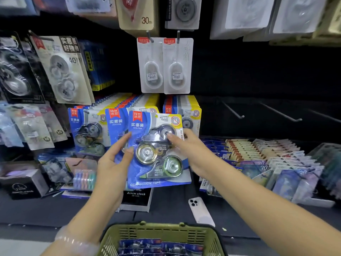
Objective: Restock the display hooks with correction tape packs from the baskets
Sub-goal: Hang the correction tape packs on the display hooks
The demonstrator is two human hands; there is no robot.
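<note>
Held up before the display wall: a blue correction tape pack [156, 150], three tape wheels under its clear blister, gripped from both sides. On its left edge, the left hand [112, 159] — thumb on the front of the card, fingers curled behind it, also holding a second blue pack [117, 130] tucked behind the first. On the right, the right hand [191, 152], index finger laid across the top of the blister, remaining fingers wrapped behind the card's right edge. Just behind the raised pack, full hooks of matching blue-and-yellow packs [118, 102], crowded in rows. Above them, two white single-tape packs [165, 65] hanging side by side from their hooks. To the right, bare metal hooks [234, 110] jutting from the dark panel. At the bottom edge, directly beneath the hands, a green basket [158, 235] with more blue packs [160, 246] lying flat inside. On the dark shelf between basket and display — a white phone [201, 211] lying face down, beside a black alarm clock box [137, 200]. Far right, rows of other carded packs [267, 157] laid in trays.
</note>
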